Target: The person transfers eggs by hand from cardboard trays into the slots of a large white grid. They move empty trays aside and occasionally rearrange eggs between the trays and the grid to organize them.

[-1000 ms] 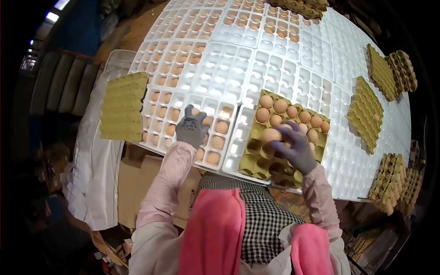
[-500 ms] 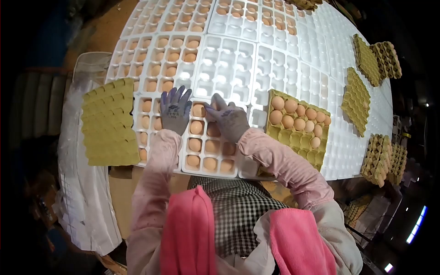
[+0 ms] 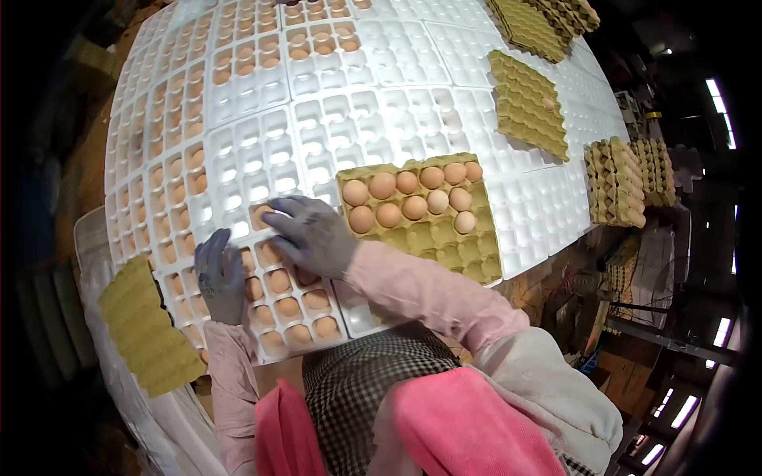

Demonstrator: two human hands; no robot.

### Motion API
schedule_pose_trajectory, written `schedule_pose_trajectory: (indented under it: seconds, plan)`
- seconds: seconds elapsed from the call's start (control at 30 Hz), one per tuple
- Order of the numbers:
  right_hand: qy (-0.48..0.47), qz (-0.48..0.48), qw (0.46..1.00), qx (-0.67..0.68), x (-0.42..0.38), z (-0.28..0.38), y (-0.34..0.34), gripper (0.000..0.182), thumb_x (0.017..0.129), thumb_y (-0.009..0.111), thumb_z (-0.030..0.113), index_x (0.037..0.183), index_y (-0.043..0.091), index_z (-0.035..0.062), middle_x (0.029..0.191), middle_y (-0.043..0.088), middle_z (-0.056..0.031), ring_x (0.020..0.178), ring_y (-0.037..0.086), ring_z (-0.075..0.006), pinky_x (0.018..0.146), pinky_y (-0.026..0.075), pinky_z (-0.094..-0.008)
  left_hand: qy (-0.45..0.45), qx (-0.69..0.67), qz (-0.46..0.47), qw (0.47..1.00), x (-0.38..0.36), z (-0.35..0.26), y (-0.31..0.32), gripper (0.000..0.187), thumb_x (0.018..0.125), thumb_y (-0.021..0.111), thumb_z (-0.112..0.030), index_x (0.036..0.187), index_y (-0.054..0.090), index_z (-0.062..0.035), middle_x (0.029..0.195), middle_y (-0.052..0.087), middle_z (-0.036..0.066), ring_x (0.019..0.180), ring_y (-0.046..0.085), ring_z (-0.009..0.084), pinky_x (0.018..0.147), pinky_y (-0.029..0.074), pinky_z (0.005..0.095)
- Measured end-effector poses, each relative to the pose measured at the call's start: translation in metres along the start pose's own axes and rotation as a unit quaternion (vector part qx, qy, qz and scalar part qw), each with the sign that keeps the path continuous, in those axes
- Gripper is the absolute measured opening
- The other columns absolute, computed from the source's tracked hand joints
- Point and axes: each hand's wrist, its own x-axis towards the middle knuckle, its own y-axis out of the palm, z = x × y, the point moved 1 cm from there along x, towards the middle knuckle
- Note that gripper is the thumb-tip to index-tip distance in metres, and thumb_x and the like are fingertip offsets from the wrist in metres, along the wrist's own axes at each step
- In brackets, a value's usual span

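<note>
My left hand point(image 3: 221, 278), in a grey-purple glove, lies with fingers stretched over the left edge of a white tray point(image 3: 343, 327) of brown eggs. It holds nothing I can see. My right hand point(image 3: 313, 236), gloved alike, reaches left across that tray's far end, its fingertips closed on a brown egg point(image 3: 260, 216) at the near edge of the white tray beyond. Several eggs point(image 3: 288, 307) sit in the cells below my hands; the right hand covers some. Right of it, a yellow-green pulp tray point(image 3: 413, 238) carries two rows of eggs and bare cups at the front.
White egg trays point(image 3: 341, 119) cover the table, those on the left mostly filled with eggs. An upside-down pulp tray point(image 3: 147, 329) lies at the left edge. More pulp trays point(image 3: 530, 103) lie on the right, with stacks point(image 3: 615, 182) at the table's right edge.
The view has swung right, so the table appears shifted left. My right hand has moved forward to an egg in the tray beyond. The left hand stays by the near tray's left edge.
</note>
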Motion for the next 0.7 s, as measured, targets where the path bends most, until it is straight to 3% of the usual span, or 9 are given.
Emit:
schedule_pose_trajectory:
  seconds: [0.07,0.2,0.27,0.37,0.47,0.53,0.6,0.67,0.7]
  plan:
    - [0.002,-0.069,0.997,-0.019,-0.038,-0.019,-0.071,0.026,0.082,0.068,0.020,0.106,0.067,0.0094,0.106,0.065,-0.0109,0.094,0.064,-0.0300,0.081,0.051,-0.0444,-0.016,-0.107,0.075,0.991,0.015,-0.058,0.011,0.041,0.082,0.067,-0.006,0.122,0.062,-0.0069,0.126,0.062,0.013,0.117,0.056,0.0319,0.107,0.036,0.0462]
    - [0.091,0.060,0.971,-0.210,-0.087,-0.067,-0.152,0.024,0.077,0.071,0.018,0.100,0.067,0.0141,0.096,0.063,-0.0041,0.092,0.061,-0.0257,0.079,0.049,-0.0400,0.215,0.008,0.113,0.970,0.038,-0.153,0.079,0.038,0.074,0.073,-0.009,0.112,0.065,-0.0102,0.110,0.065,0.012,0.101,0.061,0.0330,0.092,0.048,0.0432]
    - [0.074,0.082,0.972,-0.206,-0.094,-0.082,-0.158,0.027,0.074,0.073,0.018,0.100,0.067,0.0146,0.094,0.063,-0.0036,0.092,0.061,-0.0257,0.079,0.049,-0.0405,0.193,0.035,0.088,0.977,0.036,-0.160,0.094,0.037,0.071,0.074,-0.008,0.107,0.065,-0.0103,0.106,0.064,0.011,0.097,0.062,0.0325,0.086,0.050,0.0423]
    - [0.207,0.023,0.975,0.078,-0.107,-0.093,-0.191,0.037,0.080,0.073,0.020,0.114,0.063,0.0104,0.098,0.063,-0.0043,0.091,0.061,-0.0178,0.080,0.051,-0.0320,0.089,-0.031,0.094,0.991,0.023,-0.157,0.107,0.035,0.069,0.075,-0.007,0.101,0.063,-0.0099,0.107,0.060,0.012,0.093,0.062,0.0328,0.082,0.052,0.0422]
    - [0.361,-0.154,0.814,0.428,-0.139,-0.110,-0.229,0.033,0.088,0.069,0.019,0.116,0.062,0.0040,0.103,0.064,-0.0037,0.088,0.061,-0.0135,0.078,0.053,-0.0285,-0.013,-0.152,0.053,0.987,0.011,-0.148,0.106,0.042,0.074,0.076,-0.008,0.114,0.063,-0.0075,0.109,0.058,0.010,0.096,0.063,0.0274,0.083,0.053,0.0377]
    - [0.363,-0.079,0.851,0.370,-0.167,-0.134,-0.247,0.031,0.088,0.068,0.019,0.116,0.062,0.0073,0.105,0.065,-0.0061,0.087,0.063,-0.0168,0.080,0.052,-0.0287,-0.105,-0.288,-0.015,0.952,0.004,-0.145,0.111,0.048,0.077,0.077,-0.010,0.122,0.062,-0.0051,0.109,0.058,0.008,0.098,0.063,0.0235,0.084,0.053,0.0351]
    - [0.184,0.052,0.978,0.080,-0.164,-0.123,-0.246,0.032,0.084,0.070,0.018,0.115,0.063,0.0127,0.108,0.065,-0.0083,0.088,0.066,-0.0232,0.081,0.054,-0.0316,-0.246,-0.470,-0.034,0.847,0.001,-0.122,0.106,0.057,0.077,0.074,-0.003,0.130,0.055,0.0027,0.125,0.056,0.011,0.108,0.059,0.0187,0.092,0.052,0.0326]
    - [0.129,0.145,0.972,-0.129,-0.166,-0.111,-0.235,0.035,0.075,0.075,0.016,0.107,0.060,0.0144,0.105,0.059,-0.0074,0.089,0.065,-0.0288,0.075,0.054,-0.0404,-0.247,-0.692,-0.050,0.676,0.015,-0.132,0.098,0.050,0.085,0.069,-0.007,0.131,0.054,0.0034,0.127,0.057,0.014,0.109,0.059,0.0201,0.094,0.052,0.0347]
    - [0.117,0.141,0.974,-0.134,-0.168,-0.112,-0.234,0.034,0.076,0.075,0.016,0.105,0.059,0.0136,0.105,0.058,-0.0073,0.089,0.065,-0.0288,0.074,0.054,-0.0406,-0.259,-0.683,-0.033,0.682,0.022,-0.134,0.100,0.043,0.088,0.066,-0.010,0.127,0.055,0.0022,0.126,0.058,0.014,0.107,0.061,0.0212,0.092,0.053,0.0355]
